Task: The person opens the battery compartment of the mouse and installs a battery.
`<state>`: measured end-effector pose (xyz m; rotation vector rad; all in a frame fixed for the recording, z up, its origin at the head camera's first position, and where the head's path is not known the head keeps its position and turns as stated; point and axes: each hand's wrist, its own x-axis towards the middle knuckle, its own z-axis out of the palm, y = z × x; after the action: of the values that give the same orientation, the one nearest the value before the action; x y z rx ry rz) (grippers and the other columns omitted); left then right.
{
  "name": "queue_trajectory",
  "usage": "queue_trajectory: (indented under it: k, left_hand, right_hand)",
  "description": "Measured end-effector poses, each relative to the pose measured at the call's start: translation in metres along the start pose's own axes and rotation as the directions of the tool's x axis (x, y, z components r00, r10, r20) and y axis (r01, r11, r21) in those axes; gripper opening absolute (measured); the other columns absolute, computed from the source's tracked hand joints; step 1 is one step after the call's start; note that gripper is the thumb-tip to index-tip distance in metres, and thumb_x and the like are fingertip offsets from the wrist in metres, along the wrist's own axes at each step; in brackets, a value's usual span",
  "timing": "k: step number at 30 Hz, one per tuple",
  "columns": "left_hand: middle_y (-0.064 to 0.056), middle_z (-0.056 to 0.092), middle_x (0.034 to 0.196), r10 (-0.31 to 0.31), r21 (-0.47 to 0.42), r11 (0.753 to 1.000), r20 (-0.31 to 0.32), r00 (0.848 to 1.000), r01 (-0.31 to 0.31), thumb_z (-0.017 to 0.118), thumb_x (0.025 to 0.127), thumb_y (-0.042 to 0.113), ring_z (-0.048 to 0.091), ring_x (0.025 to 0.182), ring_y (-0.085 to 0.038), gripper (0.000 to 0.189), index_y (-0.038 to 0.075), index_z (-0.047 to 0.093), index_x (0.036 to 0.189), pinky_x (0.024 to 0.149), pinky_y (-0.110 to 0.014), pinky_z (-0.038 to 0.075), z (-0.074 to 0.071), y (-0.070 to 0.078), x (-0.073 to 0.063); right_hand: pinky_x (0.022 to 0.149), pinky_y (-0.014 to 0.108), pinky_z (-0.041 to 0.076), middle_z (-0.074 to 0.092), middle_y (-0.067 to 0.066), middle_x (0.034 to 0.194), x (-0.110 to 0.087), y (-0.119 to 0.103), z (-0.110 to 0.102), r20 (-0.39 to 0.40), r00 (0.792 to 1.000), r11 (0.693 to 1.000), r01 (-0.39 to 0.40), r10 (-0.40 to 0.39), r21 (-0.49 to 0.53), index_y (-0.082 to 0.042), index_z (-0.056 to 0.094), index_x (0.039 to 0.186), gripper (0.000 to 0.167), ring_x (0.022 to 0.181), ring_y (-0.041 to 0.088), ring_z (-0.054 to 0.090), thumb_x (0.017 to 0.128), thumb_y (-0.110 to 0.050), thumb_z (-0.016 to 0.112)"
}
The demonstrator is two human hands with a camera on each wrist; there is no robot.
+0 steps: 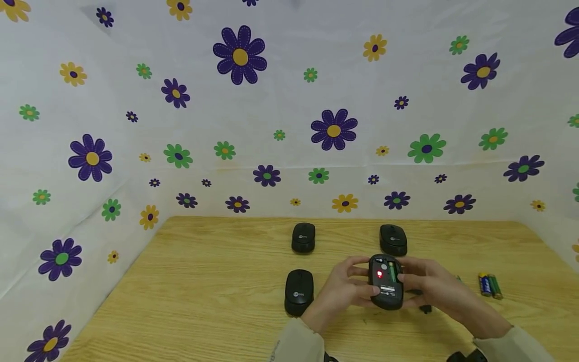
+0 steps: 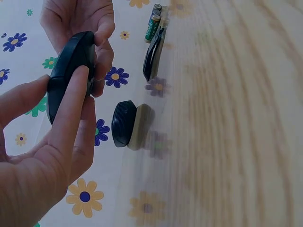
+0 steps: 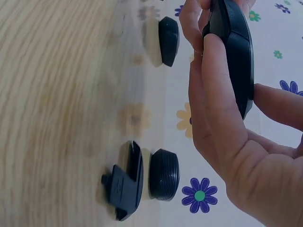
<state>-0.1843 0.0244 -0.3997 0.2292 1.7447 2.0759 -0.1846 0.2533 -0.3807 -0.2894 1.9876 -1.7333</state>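
Observation:
A black computer mouse (image 1: pixel 386 299) is held up over the table with its underside toward the head camera. Its battery bay lies uncovered with a green battery (image 1: pixel 391 272) inside, and a red light glows beside it. My left hand (image 1: pixel 340 287) grips the mouse by its left side, fingers and thumb on its edges. On the opposite side my right hand (image 1: pixel 436 287) grips it too, the thumb at the battery bay. In the right wrist view a black battery cover (image 3: pixel 128 184) lies on the table; in the head view my right hand partly hides it.
Three more black mice stand on the wooden table (image 1: pixel 203 281): one back left (image 1: pixel 303 238), one back right (image 1: pixel 393 240), one by my left wrist (image 1: pixel 299 291). A blue battery (image 1: pixel 485 284) and a green battery (image 1: pixel 495 287) lie right of my right hand. A flowered sheet (image 1: pixel 271 100) hangs behind.

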Motion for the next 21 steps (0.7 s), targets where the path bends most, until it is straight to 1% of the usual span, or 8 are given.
queue_trajectory:
  k: [5, 9, 12, 15, 17, 21]
  left_hand:
    - [-0.01, 0.058, 0.118, -0.025, 0.001, 1.0, 0.025, 0.999, 0.025, 0.066, 0.082, -0.017, 0.067, 0.098, -0.023, 0.066, 0.007, 0.055, 0.143, 0.079, -0.043, 0.062, 0.003, -0.001, 0.003]
    - [-0.008, 0.057, 0.123, -0.033, 0.012, 0.999, 0.023, 0.999, 0.033, 0.065, 0.082, -0.018, 0.068, 0.097, -0.024, 0.066, 0.005, 0.055, 0.143, 0.079, -0.043, 0.062, 0.005, -0.004, 0.006]
    - [-0.006, 0.056, 0.127, -0.054, 0.022, 0.998, 0.002, 0.999, 0.054, 0.066, 0.082, -0.019, 0.069, 0.092, -0.024, 0.064, 0.003, 0.057, 0.141, 0.076, -0.041, 0.062, 0.009, -0.006, 0.008]
    - [-0.004, 0.055, 0.132, -0.088, 0.022, 0.996, -0.023, 0.996, 0.089, 0.066, 0.082, -0.02, 0.07, 0.088, -0.025, 0.063, 0.002, 0.057, 0.14, 0.074, -0.041, 0.063, 0.013, -0.007, 0.01]
    - [-0.005, 0.054, 0.133, -0.106, 0.019, 0.994, -0.033, 0.994, 0.107, 0.065, 0.082, -0.021, 0.07, 0.089, -0.026, 0.063, 0.001, 0.056, 0.14, 0.073, -0.041, 0.063, 0.016, -0.007, 0.011]
    - [-0.006, 0.054, 0.131, -0.134, 0.02, 0.991, -0.044, 0.99, 0.135, 0.066, 0.082, -0.021, 0.068, 0.094, -0.025, 0.063, -0.001, 0.055, 0.141, 0.075, -0.041, 0.063, 0.018, -0.008, 0.013]
  right_hand:
    - [0.081, 0.049, 0.061, 0.051, 0.028, 0.13, -0.001, 0.006, -0.007, -0.014, 1.0, 1.0, -0.004, 0.004, -0.001, 0.021, 0.014, 0.15, 0.062, 0.103, 0.027, 0.066, 0.106, -0.009, 0.048]
    - [0.082, 0.048, 0.061, 0.055, 0.023, 0.125, -0.001, 0.01, -0.013, -0.022, 1.0, 1.0, -0.021, 0.021, 0.009, 0.023, 0.022, 0.144, 0.057, 0.1, 0.026, 0.066, 0.105, -0.008, 0.05]
    - [0.083, 0.048, 0.061, 0.054, 0.025, 0.126, -0.001, 0.013, -0.016, -0.016, 0.999, 0.999, -0.035, 0.036, 0.008, 0.025, 0.022, 0.141, 0.056, 0.1, 0.026, 0.065, 0.103, -0.005, 0.051]
    - [0.084, 0.048, 0.06, 0.051, 0.031, 0.129, -0.002, 0.014, -0.019, -0.026, 0.998, 0.998, -0.063, 0.063, -0.01, 0.027, 0.02, 0.142, 0.059, 0.102, 0.026, 0.064, 0.102, -0.002, 0.052]
    - [0.085, 0.047, 0.06, 0.05, 0.032, 0.131, -0.002, 0.015, -0.021, -0.038, 0.996, 0.997, -0.081, 0.08, -0.02, 0.027, 0.02, 0.142, 0.061, 0.103, 0.026, 0.064, 0.101, -0.003, 0.053]
    - [0.084, 0.046, 0.06, 0.051, 0.031, 0.129, -0.001, 0.019, -0.022, -0.048, 0.994, 0.995, -0.097, 0.096, -0.021, 0.025, 0.021, 0.143, 0.062, 0.101, 0.026, 0.064, 0.1, -0.003, 0.055]
